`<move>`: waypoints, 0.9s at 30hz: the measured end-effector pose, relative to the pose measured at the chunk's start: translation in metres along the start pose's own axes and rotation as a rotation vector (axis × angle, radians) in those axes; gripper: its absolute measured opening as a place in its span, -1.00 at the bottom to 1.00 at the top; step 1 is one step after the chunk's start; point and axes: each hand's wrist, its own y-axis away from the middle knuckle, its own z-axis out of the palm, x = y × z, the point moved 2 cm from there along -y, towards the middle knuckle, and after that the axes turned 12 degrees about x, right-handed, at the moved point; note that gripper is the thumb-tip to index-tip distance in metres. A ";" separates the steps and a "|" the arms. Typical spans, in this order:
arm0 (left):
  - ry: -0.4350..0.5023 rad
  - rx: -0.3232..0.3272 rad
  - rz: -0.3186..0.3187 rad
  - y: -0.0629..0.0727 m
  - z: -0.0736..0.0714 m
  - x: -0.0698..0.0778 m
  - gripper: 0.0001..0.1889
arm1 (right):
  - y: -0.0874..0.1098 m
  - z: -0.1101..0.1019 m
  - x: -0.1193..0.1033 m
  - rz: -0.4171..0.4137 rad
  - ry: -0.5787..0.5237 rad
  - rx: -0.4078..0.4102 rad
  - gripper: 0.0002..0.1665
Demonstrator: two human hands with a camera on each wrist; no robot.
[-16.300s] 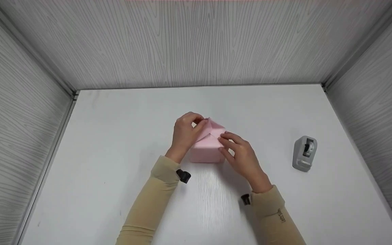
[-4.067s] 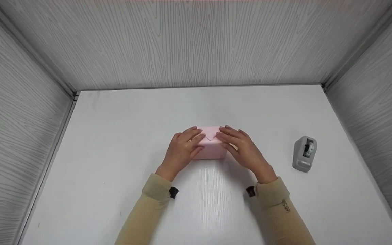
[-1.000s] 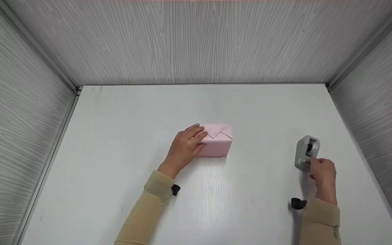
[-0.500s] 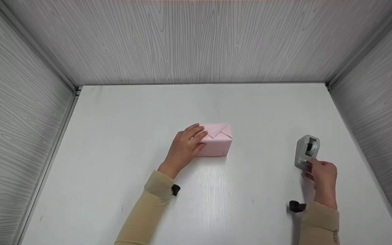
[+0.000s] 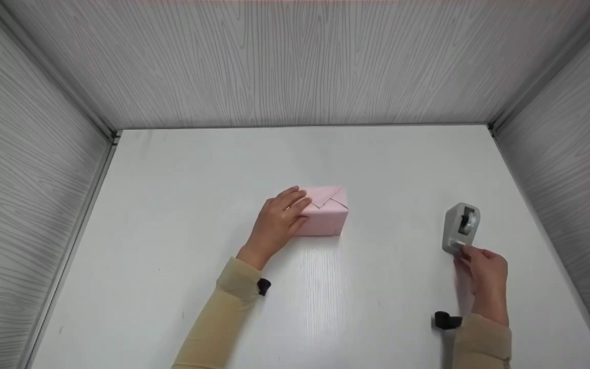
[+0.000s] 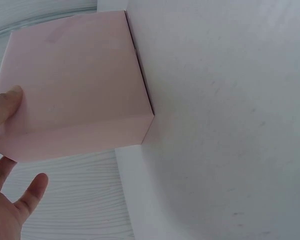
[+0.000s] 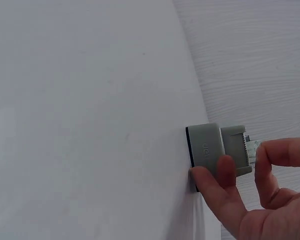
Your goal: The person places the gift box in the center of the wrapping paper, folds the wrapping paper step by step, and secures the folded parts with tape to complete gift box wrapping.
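Observation:
A pink paper-wrapped box (image 5: 321, 223) with folded, pointed flaps on top sits mid-table. My left hand (image 5: 276, 221) holds its left end, fingers over the top and thumb against the front face. In the left wrist view, that thumb (image 6: 9, 104) presses the box's broad pink side (image 6: 75, 80). At the right stands a grey tape dispenser (image 5: 454, 225). My right hand (image 5: 484, 269) is at its near, cutter end. In the right wrist view, fingertips pinch the short end of clear tape (image 7: 253, 150) past the toothed cutter, while other fingers touch the dispenser's front (image 7: 206, 145).
The white table (image 5: 213, 169) is bordered by grey wood-grain panels at the back (image 5: 285, 61) and both sides. The dispenser stands towards the table's right edge. Small black wrist cameras stick out from both tan sleeves (image 5: 482, 341).
Both hands were folding and pressing the box's flaps earlier. The right hand then went to the dispenser. Over the last second it drew slightly back towards me, while the left hand stayed put.

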 end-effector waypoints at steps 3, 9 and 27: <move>0.004 -0.001 0.000 0.000 0.000 0.000 -0.60 | 0.000 0.000 0.003 -0.020 -0.005 0.000 -0.27; 0.004 0.008 0.003 -0.001 -0.001 0.001 -0.60 | 0.000 0.001 0.009 -0.039 -0.080 -0.003 -0.36; 0.006 0.000 -0.002 0.000 0.000 0.000 -0.60 | 0.002 -0.009 0.013 -0.262 0.307 0.043 -0.37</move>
